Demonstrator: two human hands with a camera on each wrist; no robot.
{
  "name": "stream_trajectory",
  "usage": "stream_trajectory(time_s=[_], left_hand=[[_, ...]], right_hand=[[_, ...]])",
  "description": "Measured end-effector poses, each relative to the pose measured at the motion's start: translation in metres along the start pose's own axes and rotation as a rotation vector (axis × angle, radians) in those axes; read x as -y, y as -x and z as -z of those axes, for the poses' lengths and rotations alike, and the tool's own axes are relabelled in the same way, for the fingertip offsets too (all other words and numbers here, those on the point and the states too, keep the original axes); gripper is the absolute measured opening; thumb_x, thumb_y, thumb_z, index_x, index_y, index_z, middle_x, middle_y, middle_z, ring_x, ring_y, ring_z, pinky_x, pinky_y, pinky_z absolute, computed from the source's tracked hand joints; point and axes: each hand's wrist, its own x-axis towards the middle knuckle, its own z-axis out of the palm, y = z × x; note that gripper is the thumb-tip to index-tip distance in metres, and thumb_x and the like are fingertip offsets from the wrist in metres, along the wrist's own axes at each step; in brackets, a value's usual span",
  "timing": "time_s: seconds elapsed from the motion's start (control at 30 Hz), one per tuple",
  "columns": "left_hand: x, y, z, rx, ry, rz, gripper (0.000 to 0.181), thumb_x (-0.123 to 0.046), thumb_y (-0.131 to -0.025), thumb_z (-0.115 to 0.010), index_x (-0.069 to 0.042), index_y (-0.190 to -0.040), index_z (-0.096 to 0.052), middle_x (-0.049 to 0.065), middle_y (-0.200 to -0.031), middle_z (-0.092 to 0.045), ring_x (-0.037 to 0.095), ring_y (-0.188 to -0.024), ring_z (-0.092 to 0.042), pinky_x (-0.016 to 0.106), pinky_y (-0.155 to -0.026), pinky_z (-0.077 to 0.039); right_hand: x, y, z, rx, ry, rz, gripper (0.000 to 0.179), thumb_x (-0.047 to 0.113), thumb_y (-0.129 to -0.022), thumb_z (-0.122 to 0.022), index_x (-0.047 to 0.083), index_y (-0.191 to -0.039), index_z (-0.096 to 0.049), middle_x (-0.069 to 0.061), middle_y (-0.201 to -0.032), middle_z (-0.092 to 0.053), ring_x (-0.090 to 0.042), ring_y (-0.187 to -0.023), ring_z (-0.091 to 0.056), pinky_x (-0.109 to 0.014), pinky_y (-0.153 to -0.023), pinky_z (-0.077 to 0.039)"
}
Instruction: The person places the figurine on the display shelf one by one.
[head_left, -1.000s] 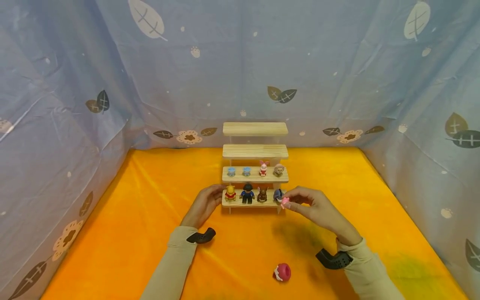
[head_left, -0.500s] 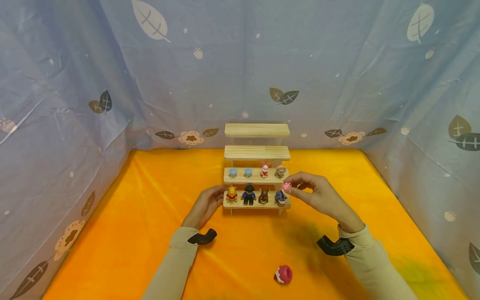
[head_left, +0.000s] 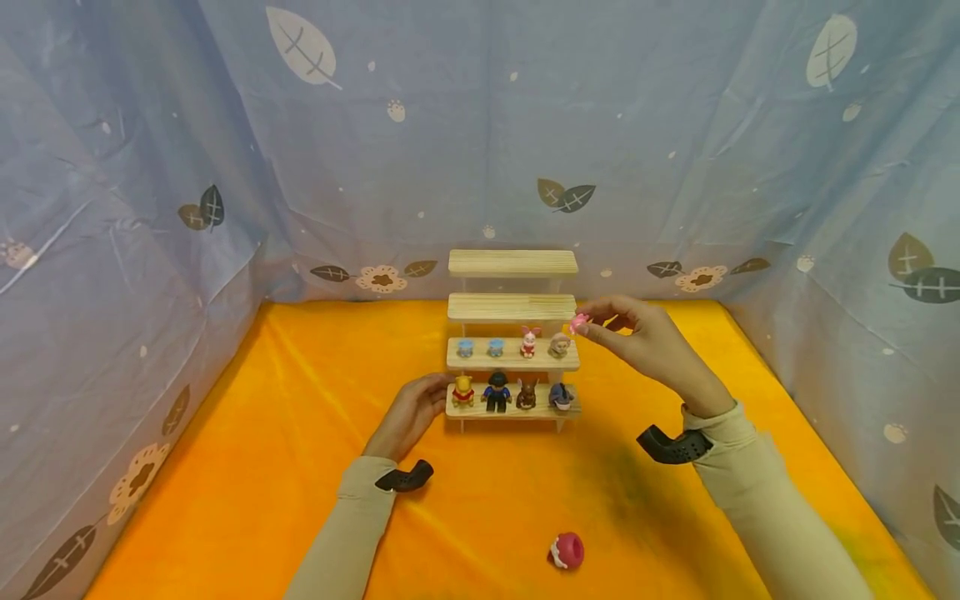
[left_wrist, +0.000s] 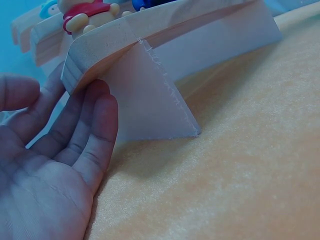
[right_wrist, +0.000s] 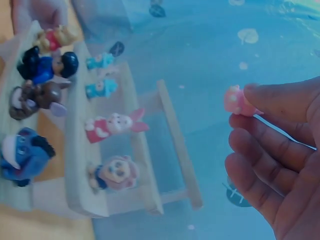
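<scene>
My right hand [head_left: 651,346] pinches a small pink toy figurine [right_wrist: 234,101] between thumb and fingertips, in the air off the right end of a tiered wooden display shelf [head_left: 512,306]. My left hand [left_wrist: 55,170] rests its fingers, only slightly bent, against the left end of the lowest tier, its thumb apart. That tier bears a yellow bear in red [head_left: 462,390], a black-haired doll in blue [head_left: 497,392], a brown big-eared figure [head_left: 527,394] and a blue-grey donkey [right_wrist: 25,155]. One tier up stand two light-blue figures [head_left: 466,348], a pink piglet [head_left: 528,342] and a lion-like figure [right_wrist: 116,172].
A dark pink toy cup [head_left: 567,551] with a white trim lies on the orange cloth [head_left: 480,492] near the front. Grey-blue leaf-patterned curtains [head_left: 420,150] enclose the back and both sides. The shelf's two upper tiers bear no figures.
My right hand has lifted the pink figurine from beside the donkey on the lowest tier up to between the second and third tiers. My left hand has stayed at the shelf's end.
</scene>
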Motion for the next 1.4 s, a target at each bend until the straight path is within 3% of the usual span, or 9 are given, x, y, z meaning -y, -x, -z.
stream_trajectory(time_s=[0.17,0.47,0.7,0.9,1.03,1.4], left_hand=[[-0.001,0.001,-0.001,-0.007,0.001,0.0,0.032,-0.02,-0.111,-0.036,-0.005,-0.116,-0.064,0.003,-0.117,-0.061,0.013,-0.096,-0.059,0.025,-0.084,-0.05],[-0.001,0.001,0.0,0.0,0.004,0.006,0.032,-0.019,-0.111,-0.036,-0.01,-0.11,-0.067,0.003,-0.118,-0.06,0.014,-0.099,-0.059,0.026,-0.087,-0.051],[-0.001,0.001,-0.002,-0.002,0.001,0.0,0.034,-0.019,-0.111,-0.036,-0.01,-0.11,-0.069,0.005,-0.125,-0.06,0.016,-0.104,-0.061,0.026,-0.09,-0.053],[-0.001,0.001,-0.002,0.0,-0.001,0.013,0.035,-0.019,-0.112,-0.035,-0.01,-0.112,-0.068,0.004,-0.125,-0.06,0.016,-0.104,-0.061,0.026,-0.09,-0.053],[-0.001,0.0,-0.002,-0.001,-0.006,0.007,0.035,-0.019,-0.112,-0.034,-0.01,-0.111,-0.068,0.003,-0.123,-0.06,0.015,-0.103,-0.06,0.026,-0.09,-0.052],[0.0,0.001,0.0,0.003,-0.005,-0.003,0.032,-0.019,-0.111,-0.037,-0.006,-0.115,-0.066,0.006,-0.124,-0.06,0.017,-0.105,-0.062,0.026,-0.091,-0.054]], right_hand=[[0.0,-0.014,0.008,-0.019,0.036,0.041,0.018,0.016,-0.098,-0.067,0.012,-0.115,-0.072,-0.004,-0.105,-0.073,-0.008,-0.087,-0.061,-0.018,-0.08,-0.05],[0.004,-0.039,0.02,-0.062,0.075,-0.011,0.016,0.02,-0.098,-0.069,0.014,-0.111,-0.075,-0.004,-0.099,-0.073,-0.01,-0.084,-0.061,-0.021,-0.075,-0.051],[0.004,-0.055,0.027,-0.039,0.093,-0.032,0.02,0.023,-0.1,-0.066,0.011,-0.113,-0.074,-0.01,-0.104,-0.073,-0.017,-0.086,-0.061,-0.02,-0.076,-0.049],[0.004,-0.071,0.031,-0.02,0.134,-0.056,0.022,0.021,-0.099,-0.067,0.01,-0.116,-0.073,-0.012,-0.109,-0.072,-0.023,-0.094,-0.061,-0.033,-0.084,-0.049],[0.002,-0.079,0.031,-0.003,0.16,-0.083,0.022,0.021,-0.099,-0.067,0.009,-0.117,-0.072,-0.014,-0.108,-0.071,-0.028,-0.096,-0.062,-0.04,-0.081,-0.048],[-0.012,-0.09,0.022,0.048,0.159,-0.14,0.023,0.021,-0.099,-0.067,0.009,-0.118,-0.07,-0.014,-0.109,-0.071,-0.028,-0.099,-0.063,-0.038,-0.078,-0.047]])
